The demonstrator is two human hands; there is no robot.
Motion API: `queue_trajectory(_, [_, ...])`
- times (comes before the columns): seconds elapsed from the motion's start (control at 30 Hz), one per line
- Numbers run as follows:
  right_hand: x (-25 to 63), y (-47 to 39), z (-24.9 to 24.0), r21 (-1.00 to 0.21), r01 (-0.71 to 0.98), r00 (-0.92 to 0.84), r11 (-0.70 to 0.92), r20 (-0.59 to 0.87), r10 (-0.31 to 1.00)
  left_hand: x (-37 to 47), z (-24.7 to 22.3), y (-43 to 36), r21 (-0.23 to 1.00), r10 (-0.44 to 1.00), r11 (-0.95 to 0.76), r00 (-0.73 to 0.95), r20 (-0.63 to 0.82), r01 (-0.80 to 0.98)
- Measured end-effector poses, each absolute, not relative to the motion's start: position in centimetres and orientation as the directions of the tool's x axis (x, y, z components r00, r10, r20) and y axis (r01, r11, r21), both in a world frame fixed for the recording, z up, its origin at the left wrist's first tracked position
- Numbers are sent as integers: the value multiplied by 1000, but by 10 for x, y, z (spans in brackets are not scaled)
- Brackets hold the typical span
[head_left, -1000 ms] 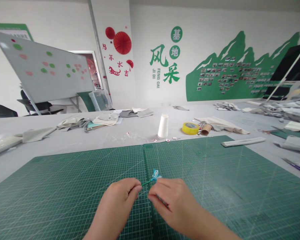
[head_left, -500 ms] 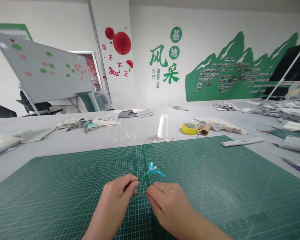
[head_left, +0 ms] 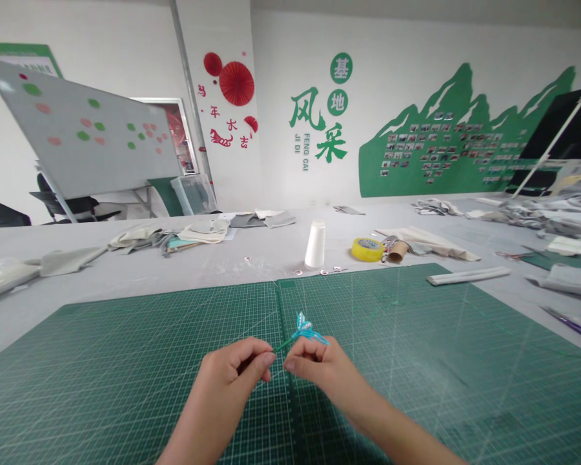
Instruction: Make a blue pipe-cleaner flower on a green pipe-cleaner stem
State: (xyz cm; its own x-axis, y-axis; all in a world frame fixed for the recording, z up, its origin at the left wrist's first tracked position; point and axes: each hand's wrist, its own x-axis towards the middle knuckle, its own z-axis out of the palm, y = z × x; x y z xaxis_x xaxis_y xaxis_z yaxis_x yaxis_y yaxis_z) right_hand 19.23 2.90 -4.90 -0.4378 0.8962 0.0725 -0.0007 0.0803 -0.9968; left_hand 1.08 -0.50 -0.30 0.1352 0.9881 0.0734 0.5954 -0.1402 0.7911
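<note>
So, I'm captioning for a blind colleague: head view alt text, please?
The left hand has the green stem of a blue flower in its grip, the right hand close beside, above green cutting mats; beyond are a white cone and yellow tape.

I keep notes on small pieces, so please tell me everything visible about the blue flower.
The blue flower has slender, thread-like petals; the upper ones carry white, bead-like dots, the lower ones reach right. Its thin green stem slants down to the left hand, which pinches it. The bloom is above a green cutting mat, overlapping the right hand in view; whether they touch is unclear.
</note>
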Motion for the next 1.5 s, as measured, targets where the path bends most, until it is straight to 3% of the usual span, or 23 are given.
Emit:
queue_trajectory(0.23, [209,40,-52,-994,-3,-605,-107,-83,792,15,-1,-9,800,939,-248,338,61,546])
queue_trajectory(0.37, [217,47,-52,-992,1,-651,-127,-97,753,19,2,-11,771,885,-317,464,32,552])
queue_trajectory(0.63, [219,43,-39,-999,41,-615,16,-13,788,22,-2,-13,619,842,-415,539,-14,666])
queue_trajectory(0.77, [216,35,-29,-972,137,-555,190,84,827,20,-6,-10,544,865,-427,501,13,722])
queue_trajectory(0.9, [213,21,-17,-801,353,-482,483,287,828,19,-9,-9,485,903,-395,427,48,780])
queue_trajectory(1.07, [210,6,-13,-495,507,-533,705,463,708,15,-15,-7,486,936,-342,335,103,805])
queue_trajectory(1.3, [201,1,-23,-176,591,-606,787,547,578,11,-15,-3,616,968,-250,184,169,747])
queue_trajectory(1.5, [197,0,-28,-125,622,-602,773,555,574,11,-12,-3,700,984,-179,112,141,692])
